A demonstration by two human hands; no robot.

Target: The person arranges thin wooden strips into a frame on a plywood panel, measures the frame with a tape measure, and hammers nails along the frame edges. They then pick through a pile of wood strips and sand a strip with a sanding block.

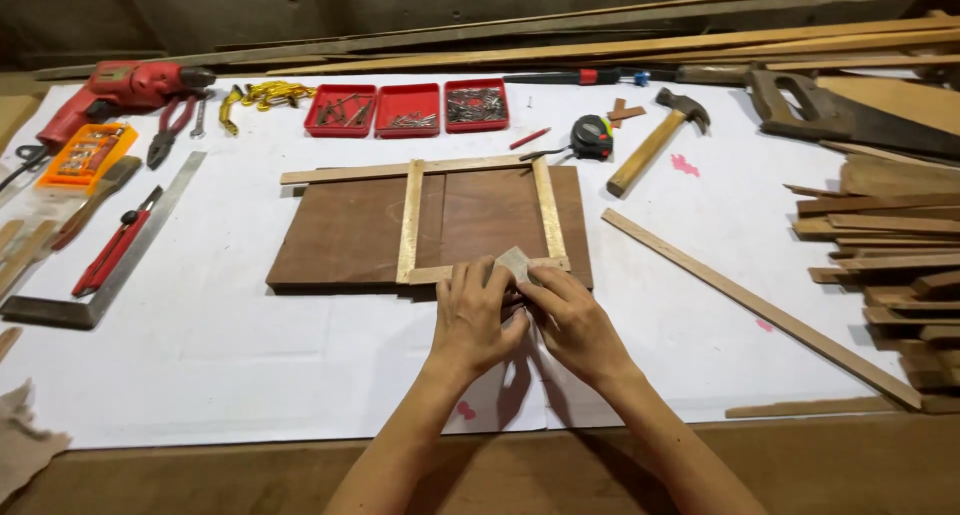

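A frame of thin pale wooden strips [412, 215] lies on a dark brown board [340, 230] on a white sheet. My left hand [475, 320] and my right hand [572, 325] meet at the frame's near strip. Together they pinch a small grey-tan piece, probably sandpaper [514, 263], against that strip near its right corner. The fingers hide the part of the strip under them.
Three red trays of nails and screws [408, 109], a tape measure [592, 135], a hammer [655, 140], a handsaw [850, 115] and a red drill [125, 85] lie behind. Pliers, a steel square [105, 265] and a clamp lie left. Wood strips [890, 255] are stacked right; a long strip [760, 305] lies diagonally.
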